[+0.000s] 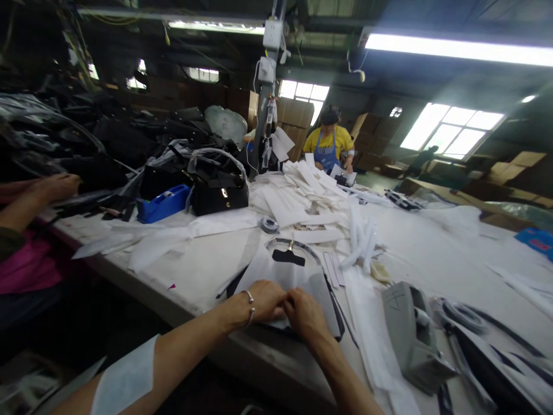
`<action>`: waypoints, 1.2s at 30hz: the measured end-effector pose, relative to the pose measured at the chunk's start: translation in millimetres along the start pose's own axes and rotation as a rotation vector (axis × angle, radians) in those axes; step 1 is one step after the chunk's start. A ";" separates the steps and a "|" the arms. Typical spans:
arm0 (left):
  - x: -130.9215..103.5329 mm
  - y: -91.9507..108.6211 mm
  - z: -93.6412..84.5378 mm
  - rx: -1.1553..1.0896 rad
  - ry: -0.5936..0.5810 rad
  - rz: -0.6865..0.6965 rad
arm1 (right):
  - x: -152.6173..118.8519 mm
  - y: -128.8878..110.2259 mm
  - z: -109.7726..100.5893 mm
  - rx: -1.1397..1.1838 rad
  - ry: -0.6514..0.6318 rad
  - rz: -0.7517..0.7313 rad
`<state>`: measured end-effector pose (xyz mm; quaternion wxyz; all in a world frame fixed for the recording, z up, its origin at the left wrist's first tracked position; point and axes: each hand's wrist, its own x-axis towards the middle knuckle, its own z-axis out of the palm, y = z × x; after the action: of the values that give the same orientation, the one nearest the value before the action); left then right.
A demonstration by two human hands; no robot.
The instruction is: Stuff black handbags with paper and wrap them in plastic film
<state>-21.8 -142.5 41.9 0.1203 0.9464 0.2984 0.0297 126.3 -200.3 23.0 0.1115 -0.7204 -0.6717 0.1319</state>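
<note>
A black handbag (pixel 340 325) lies flat on the table just in front of me, mostly covered by a white paper sheet (pixel 259 271). Its wrapped handle (pixel 317 253) arches away from me, with a gold clasp on a black flap (pixel 288 257) inside the loop. Over the middle of the sheet my left hand (pixel 264 301), bracelet at the wrist, has its fingers curled. My right hand (pixel 305 314) is closed beside it, the fingertips of both meeting. Both hands appear to pinch the sheet; the exact grip is hidden.
Beyond the bag are a roll of tape (pixel 269 225), a heap of white paper strips (pixel 298 190), a blue tape dispenser (pixel 162 203) and another black handbag (pixel 220 193). A grey tape dispenser (pixel 410 334) stands right. Co-workers are at the left (pixel 38 196) and across the table (pixel 328 141).
</note>
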 end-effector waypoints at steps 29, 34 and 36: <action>-11.9 -23.9 46.6 -0.240 0.469 -0.007 | 46.2 28.0 0.9 -0.166 0.132 -0.257; 1.6 -33.7 25.1 -0.228 0.286 -0.132 | 43.9 32.9 8.6 -0.185 0.185 -0.261; 10.9 -36.8 15.5 -0.179 0.227 -0.127 | 43.7 32.4 8.5 -0.196 0.180 -0.259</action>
<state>-31.4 -110.3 17.7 0.1712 0.9017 0.3656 0.1551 156.6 -159.2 2.3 0.1166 -0.6441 -0.7559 -0.0146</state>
